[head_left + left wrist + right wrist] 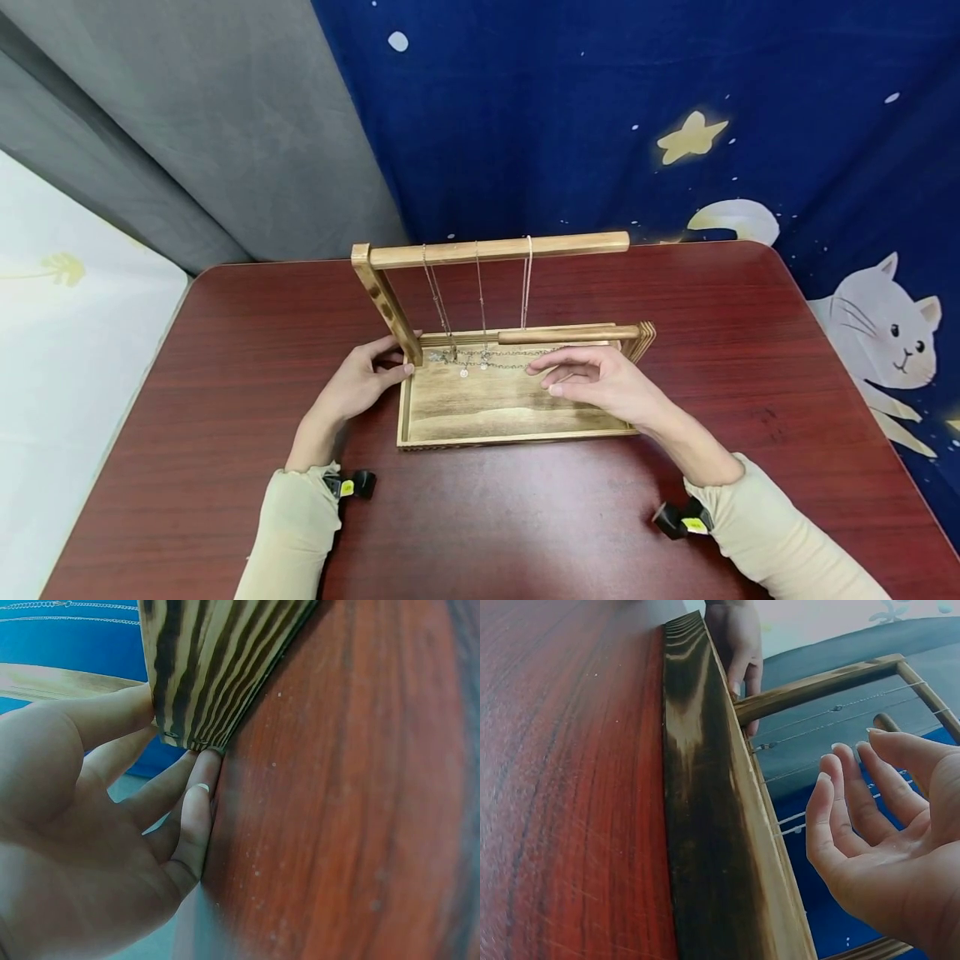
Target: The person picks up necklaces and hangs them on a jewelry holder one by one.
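A wooden jewelry stand (517, 423) has a shallow tray base, a tall left post with an upper bar (570, 244) and a lower bar (570, 335) at the right. Several thin necklaces (481, 292) hang from the upper bar. More chain (510, 366) and small pendants lie over the tray's back left part. My left hand (358, 379) grips the tray's left end beside the post, thumb in front and other fingers behind. Over the right part of the tray is my right hand (600, 379), fingers loosely bent; in the right wrist view nothing shows between them (855, 802).
The stand sits on a dark red wooden table (525, 517). Behind it hang a grey curtain (225, 125) and a blue curtain (540, 108) with stars and a cat. Each sleeve carries a small black wrist camera (363, 484).
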Tool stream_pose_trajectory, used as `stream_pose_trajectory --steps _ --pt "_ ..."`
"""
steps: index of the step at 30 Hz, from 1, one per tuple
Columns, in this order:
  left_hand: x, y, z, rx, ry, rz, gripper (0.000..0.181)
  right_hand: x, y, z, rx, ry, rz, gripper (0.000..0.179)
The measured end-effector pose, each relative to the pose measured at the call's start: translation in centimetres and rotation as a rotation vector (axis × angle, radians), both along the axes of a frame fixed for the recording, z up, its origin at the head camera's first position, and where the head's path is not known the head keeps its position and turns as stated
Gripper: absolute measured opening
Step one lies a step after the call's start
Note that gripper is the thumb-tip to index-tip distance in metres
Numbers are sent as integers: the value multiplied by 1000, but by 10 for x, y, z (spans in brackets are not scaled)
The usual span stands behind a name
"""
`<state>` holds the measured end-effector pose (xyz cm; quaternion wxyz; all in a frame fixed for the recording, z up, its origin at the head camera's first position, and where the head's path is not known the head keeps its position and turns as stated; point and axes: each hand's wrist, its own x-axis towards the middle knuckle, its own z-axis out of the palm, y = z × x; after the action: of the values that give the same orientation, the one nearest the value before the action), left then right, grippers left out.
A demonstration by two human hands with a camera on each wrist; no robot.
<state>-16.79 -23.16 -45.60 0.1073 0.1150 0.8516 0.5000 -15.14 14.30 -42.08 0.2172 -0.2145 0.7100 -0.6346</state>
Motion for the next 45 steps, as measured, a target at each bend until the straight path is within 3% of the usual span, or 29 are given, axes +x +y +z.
stream_pose_trajectory --steps 20,34,45 --pt "0 2 3 11 -17 6 49 -9 -11 -9 142 1 -63 25" --pt "0 2 1 3 -31 19 47 -16 -16 -13 293 58 -95 30" --pt "-1 2 0 -5 -31 26 49 -23 -22 -20 300 131 -95 29"
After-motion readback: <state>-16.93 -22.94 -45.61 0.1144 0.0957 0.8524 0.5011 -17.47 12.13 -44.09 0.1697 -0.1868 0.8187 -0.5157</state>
